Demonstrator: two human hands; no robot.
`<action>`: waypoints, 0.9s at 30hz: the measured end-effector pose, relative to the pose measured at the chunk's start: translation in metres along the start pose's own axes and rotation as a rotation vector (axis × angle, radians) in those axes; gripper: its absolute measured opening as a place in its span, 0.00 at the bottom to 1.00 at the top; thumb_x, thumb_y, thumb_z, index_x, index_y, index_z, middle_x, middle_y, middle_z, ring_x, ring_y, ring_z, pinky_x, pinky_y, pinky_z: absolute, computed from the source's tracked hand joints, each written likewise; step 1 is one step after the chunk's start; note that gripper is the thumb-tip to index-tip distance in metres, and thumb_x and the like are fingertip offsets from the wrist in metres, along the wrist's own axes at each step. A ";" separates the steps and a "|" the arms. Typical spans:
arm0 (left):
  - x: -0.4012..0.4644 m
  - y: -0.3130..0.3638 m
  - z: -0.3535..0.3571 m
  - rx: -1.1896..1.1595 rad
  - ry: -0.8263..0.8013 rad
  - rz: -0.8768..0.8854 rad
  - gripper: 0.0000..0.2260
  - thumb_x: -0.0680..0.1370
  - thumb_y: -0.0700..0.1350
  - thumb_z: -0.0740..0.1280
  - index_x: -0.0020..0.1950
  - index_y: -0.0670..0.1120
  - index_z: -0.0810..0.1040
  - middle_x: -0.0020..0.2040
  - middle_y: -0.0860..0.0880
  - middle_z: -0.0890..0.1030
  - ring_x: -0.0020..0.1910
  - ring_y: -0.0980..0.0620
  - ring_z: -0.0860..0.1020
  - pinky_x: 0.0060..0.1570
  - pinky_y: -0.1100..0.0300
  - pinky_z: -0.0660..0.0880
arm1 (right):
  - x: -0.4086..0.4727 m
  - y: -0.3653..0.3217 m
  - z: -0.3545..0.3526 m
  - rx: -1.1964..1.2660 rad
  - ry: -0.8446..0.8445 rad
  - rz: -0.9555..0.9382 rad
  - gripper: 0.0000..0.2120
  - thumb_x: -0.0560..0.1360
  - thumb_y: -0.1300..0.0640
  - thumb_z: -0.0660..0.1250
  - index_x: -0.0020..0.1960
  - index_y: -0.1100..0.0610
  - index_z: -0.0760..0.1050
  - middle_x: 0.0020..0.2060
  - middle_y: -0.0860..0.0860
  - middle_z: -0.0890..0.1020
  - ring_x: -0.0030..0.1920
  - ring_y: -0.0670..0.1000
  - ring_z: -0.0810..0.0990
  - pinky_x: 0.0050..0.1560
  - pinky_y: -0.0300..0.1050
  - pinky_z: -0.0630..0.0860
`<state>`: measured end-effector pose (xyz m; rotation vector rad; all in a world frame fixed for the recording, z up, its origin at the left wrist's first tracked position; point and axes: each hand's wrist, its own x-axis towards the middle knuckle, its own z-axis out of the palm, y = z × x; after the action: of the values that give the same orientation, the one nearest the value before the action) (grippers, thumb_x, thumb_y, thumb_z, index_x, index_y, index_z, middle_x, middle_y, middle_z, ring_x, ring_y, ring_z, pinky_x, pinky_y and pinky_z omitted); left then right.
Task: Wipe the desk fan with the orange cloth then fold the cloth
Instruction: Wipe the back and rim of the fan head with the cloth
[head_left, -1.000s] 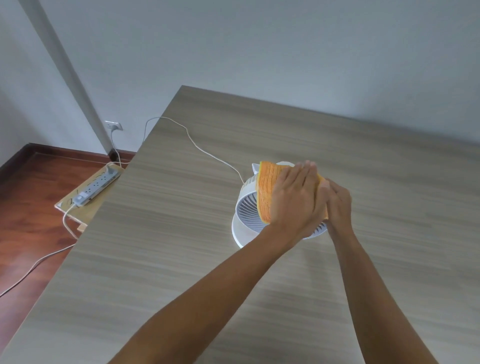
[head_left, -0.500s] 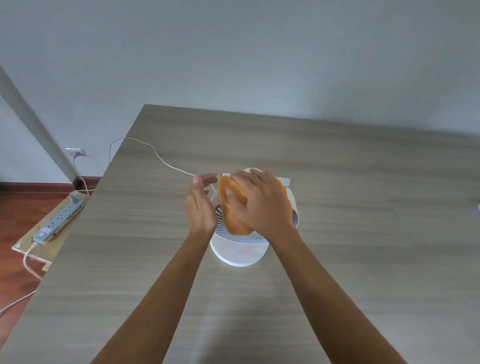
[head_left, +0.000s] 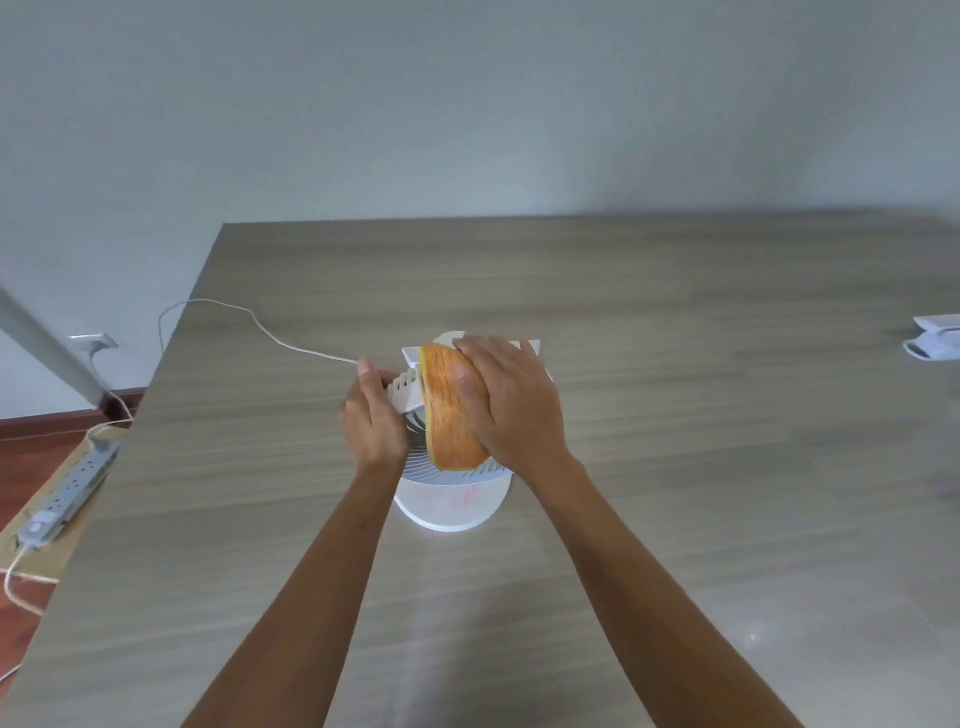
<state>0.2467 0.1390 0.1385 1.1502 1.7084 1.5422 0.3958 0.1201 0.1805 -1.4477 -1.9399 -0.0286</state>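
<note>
so from my end, the right hand (head_left: 511, 402) is laid over the folded orange ribbed cloth (head_left: 451, 415), fingers mostly straight and spread across the top, thumb tucked down along the cloth's near side, pressing it against the front grille of the small round white plastic desk fan (head_left: 451, 501). i can't tell if any fingers curl under the far edge of the cloth, the hand hides that bit. the left hand (head_left: 373, 423) is on the left side of the fan, fingers curled round the white slatted part that sticks out there, thumb up on top, so it's got a grip on the fan body.

the cloth sits on the upper face of the fan, covering most of the grille, with a strip of white ribs showing below and to the left of it. the fan stands on its round base roughly mid tabletop.

the grey-brown woodgrain tabletop (head_left: 675, 519) fills most of the view. a thin white power cord (head_left: 270, 338) runs from the fan's left side across the tabletop and loops off the left edge. down on the floor to the left there's a grey power strip (head_left: 67, 493) lying on a flat piece of cardboard (head_left: 39, 558), near a white wall socket (head_left: 93, 342). at the far right edge of the tabletop there's a small white object (head_left: 935, 345), cut off by the frame so i can't make out what it is. plain pale grey wall (head_left: 467, 104) behind it all.
</note>
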 end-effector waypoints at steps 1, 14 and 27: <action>0.000 0.000 0.000 0.006 0.006 -0.001 0.31 0.81 0.58 0.44 0.37 0.42 0.80 0.34 0.49 0.80 0.37 0.49 0.76 0.40 0.58 0.68 | -0.003 0.004 -0.002 0.052 -0.006 0.023 0.20 0.82 0.49 0.52 0.66 0.53 0.75 0.63 0.46 0.79 0.67 0.50 0.74 0.72 0.56 0.63; 0.005 0.000 0.002 0.031 0.086 -0.030 0.29 0.81 0.56 0.48 0.39 0.42 0.82 0.37 0.46 0.83 0.41 0.45 0.77 0.45 0.54 0.71 | -0.036 0.037 0.022 0.863 0.283 0.945 0.18 0.81 0.48 0.54 0.56 0.50 0.82 0.48 0.44 0.85 0.50 0.42 0.82 0.54 0.42 0.76; 0.007 -0.003 0.000 -0.005 0.057 -0.079 0.27 0.80 0.55 0.51 0.35 0.40 0.79 0.32 0.48 0.78 0.36 0.47 0.73 0.42 0.52 0.70 | -0.056 0.047 0.054 1.331 0.385 1.421 0.16 0.80 0.47 0.55 0.49 0.54 0.79 0.43 0.53 0.82 0.46 0.55 0.81 0.51 0.51 0.78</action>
<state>0.2425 0.1455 0.1368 1.0328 1.7651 1.5435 0.4148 0.1132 0.0921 -1.2695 -0.0536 1.2236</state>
